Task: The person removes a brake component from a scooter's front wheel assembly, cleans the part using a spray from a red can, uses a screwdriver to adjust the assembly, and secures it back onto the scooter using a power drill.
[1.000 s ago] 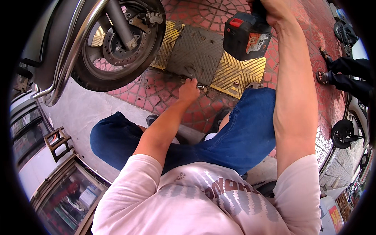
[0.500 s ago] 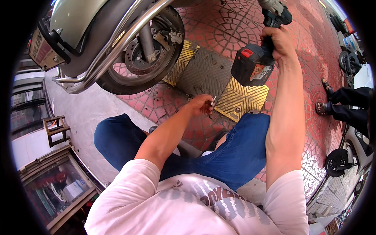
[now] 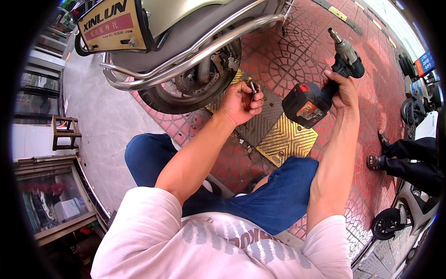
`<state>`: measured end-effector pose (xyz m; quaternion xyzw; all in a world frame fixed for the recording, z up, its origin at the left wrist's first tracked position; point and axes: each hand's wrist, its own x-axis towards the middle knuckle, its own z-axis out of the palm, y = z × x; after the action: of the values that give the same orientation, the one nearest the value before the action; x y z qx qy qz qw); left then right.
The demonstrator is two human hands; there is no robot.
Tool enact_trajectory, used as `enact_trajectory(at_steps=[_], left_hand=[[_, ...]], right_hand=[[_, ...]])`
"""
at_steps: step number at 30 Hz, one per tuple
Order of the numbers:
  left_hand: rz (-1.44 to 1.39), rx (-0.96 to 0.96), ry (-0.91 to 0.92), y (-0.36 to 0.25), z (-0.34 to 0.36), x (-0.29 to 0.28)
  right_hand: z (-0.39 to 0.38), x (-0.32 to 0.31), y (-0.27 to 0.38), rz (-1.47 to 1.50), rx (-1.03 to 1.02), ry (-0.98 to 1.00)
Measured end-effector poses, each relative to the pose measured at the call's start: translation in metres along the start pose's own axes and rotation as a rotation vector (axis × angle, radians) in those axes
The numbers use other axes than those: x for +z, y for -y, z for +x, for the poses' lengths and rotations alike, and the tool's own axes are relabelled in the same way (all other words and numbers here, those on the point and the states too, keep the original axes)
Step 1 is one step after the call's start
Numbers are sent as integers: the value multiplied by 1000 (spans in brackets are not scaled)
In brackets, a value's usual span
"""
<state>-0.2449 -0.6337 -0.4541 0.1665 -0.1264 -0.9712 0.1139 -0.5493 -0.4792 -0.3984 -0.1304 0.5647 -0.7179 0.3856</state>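
My left hand [image 3: 238,104] is closed, its thumb and fingers pinching a short, shiny metal pin-like piece [image 3: 253,87]; its exact kind is too small to tell. Just beyond that hand is the wheel [image 3: 174,101] of a scooter, with a brake disc partly hidden behind a chrome guard bar [image 3: 186,74]. On the right, my right hand [image 3: 345,93] grips a cordless impact wrench [image 3: 306,104] by its handle. The tool has a black battery with a red button, and its metal nose points up and away from me. Its trigger is hidden.
A black and yellow rubber ramp [image 3: 288,139] lies on red paving between my knees and the wheel. At left stand a small wooden stool [image 3: 66,132] and a glass-topped cabinet [image 3: 51,200]. A person in dark trousers [image 3: 413,156] stands at right near parked scooters.
My left hand has lifted away from my lap toward the wheel, bringing the metal piece up. The impact wrench has come lower in the picture, its nose now showing. My view has shifted.
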Motion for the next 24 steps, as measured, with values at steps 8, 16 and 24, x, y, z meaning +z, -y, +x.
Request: enact_trajectory(at_steps=[8,16,24], left_hand=[[357,165,-173,-73,-41,48],[216,189,-318,-70,-39,40],[245,311,-388,-68,-40,50]], right_hand=[[-57,47,-6,-92,-42,39],[-110,113,-66,-49,79,49],[-101,142,-83,-136,56,91]])
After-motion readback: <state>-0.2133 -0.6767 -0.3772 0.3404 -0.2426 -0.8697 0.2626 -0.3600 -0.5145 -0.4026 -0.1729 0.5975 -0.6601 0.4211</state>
